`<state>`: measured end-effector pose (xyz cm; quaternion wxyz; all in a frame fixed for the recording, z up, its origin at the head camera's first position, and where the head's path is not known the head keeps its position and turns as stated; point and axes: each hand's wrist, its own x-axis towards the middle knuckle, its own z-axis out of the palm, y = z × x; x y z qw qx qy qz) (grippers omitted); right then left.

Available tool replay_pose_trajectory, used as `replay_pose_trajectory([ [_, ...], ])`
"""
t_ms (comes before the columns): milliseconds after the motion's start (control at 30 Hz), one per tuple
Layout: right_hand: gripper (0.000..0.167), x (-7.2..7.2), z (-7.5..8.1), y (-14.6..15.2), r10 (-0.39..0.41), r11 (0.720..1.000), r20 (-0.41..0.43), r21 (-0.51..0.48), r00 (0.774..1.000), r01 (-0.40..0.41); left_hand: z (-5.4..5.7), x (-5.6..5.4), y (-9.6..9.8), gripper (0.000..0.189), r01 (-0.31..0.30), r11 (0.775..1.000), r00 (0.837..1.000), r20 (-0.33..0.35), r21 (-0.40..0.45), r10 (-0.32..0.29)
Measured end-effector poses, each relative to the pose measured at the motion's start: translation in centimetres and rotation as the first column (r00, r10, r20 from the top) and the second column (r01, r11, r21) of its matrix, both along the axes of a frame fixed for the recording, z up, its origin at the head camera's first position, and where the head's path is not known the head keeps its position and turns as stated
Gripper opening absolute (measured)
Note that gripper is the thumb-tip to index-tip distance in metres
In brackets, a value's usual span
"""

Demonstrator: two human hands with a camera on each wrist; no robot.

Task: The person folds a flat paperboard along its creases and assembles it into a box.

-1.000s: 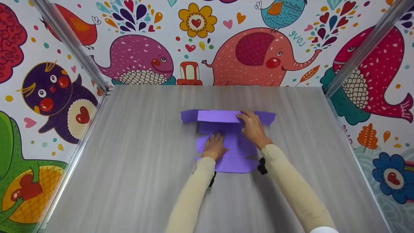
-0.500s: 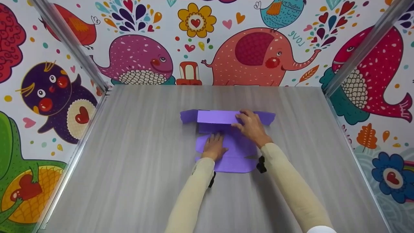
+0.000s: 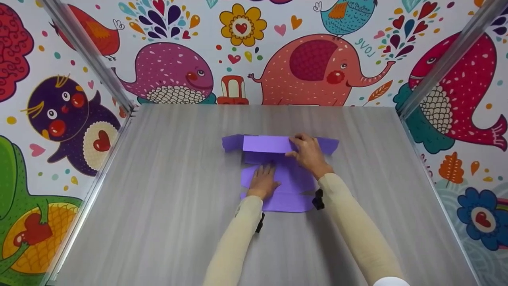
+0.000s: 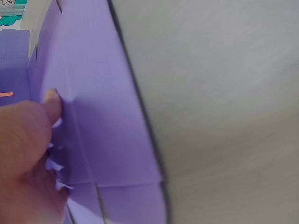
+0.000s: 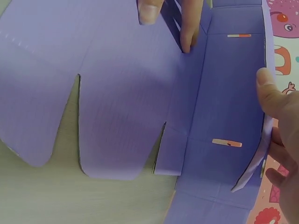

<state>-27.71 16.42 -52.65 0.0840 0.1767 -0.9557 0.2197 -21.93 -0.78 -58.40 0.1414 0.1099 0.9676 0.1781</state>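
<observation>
A purple cardboard box blank (image 3: 293,178) lies partly unfolded on the table, its far wall standing up with a folded strip (image 3: 264,143) along the top. My left hand (image 3: 262,183) rests flat on the near panel, fingers spread and pointing away from me. At the right part of the far strip, my right hand (image 3: 310,155) pinches the cardboard; the right wrist view shows the thumb (image 5: 265,84) on its inner side and the other fingers behind. Two small slots with orange showing through, one a lower slot (image 5: 227,143), cut the standing wall. Left fingertips are hidden in the left wrist view.
Side flaps stick out at the far wall's ends, a left flap (image 3: 232,143) and a right flap (image 3: 330,145). The grey wood-grain table (image 3: 170,198) extends around the cardboard. Metal posts, including the left post (image 3: 89,55), and a cartoon-printed wall (image 3: 242,51) bound it.
The right thumb has come into view on the near side of the far strip, and the strip's lower edge sits slightly nearer. The left hand stays in place.
</observation>
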Motion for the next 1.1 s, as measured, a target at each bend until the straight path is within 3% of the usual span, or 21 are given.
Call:
replay_pose_trajectory([
  [233, 0.056, -0.2, 0.2, -0.2, -0.006, 1.000, -0.007, -0.017, 1.000, 0.006, -1.0, 0.5, -0.2, 0.063, 0.002, 1.000, 0.992, -0.130, 0.004, -0.002],
  [433, 0.058, -0.2, 0.3, -0.5, -0.004, 1.000, 0.026, -0.001, 1.000, 0.004, -1.3, 1.2, -0.2, 0.056, -0.014, 0.999, 0.969, -0.244, 0.040, 0.023],
  [533, 0.058, -0.3, 0.3, -0.4, -0.010, 1.000, 0.017, -0.001, 1.000, 0.010, -0.9, 1.3, -0.3, 0.041, -0.027, 0.994, 0.948, -0.313, 0.106, 0.059],
  [633, 0.057, -0.2, 0.2, -0.3, -0.024, 1.000, 0.016, 0.003, 1.000, 0.024, -0.1, 1.2, -0.6, 0.030, -0.063, 0.975, 0.900, -0.410, 0.214, 0.148],
  [800, 0.056, -0.1, 0.1, -0.1, -0.034, 0.999, 0.030, 0.000, 0.999, 0.034, 1.4, 0.7, -1.6, 0.024, -0.130, 0.918, 0.779, -0.535, 0.374, 0.328],
  [867, 0.057, -0.1, 0.0, -0.1, -0.036, 0.999, 0.033, -0.005, 0.999, 0.036, 2.0, 0.4, -2.1, 0.022, -0.142, 0.895, 0.745, -0.549, 0.424, 0.378],
  [900, 0.057, -0.1, -0.1, -0.1, -0.038, 0.999, 0.036, -0.008, 0.999, 0.039, 2.3, 0.2, -2.4, 0.023, -0.144, 0.882, 0.737, -0.546, 0.448, 0.398],
  [1000, 0.058, -0.1, -0.2, -0.2, -0.041, 0.999, 0.045, -0.016, 0.998, 0.042, 3.0, -0.5, -3.1, 0.026, -0.139, 0.846, 0.742, -0.512, 0.515, 0.433],
  [1100, 0.057, -0.2, -0.2, -0.2, -0.053, 0.998, 0.041, -0.039, 0.998, 0.054, 3.5, -1.1, -3.4, 0.033, -0.128, 0.817, 0.775, -0.457, 0.562, 0.436],
])
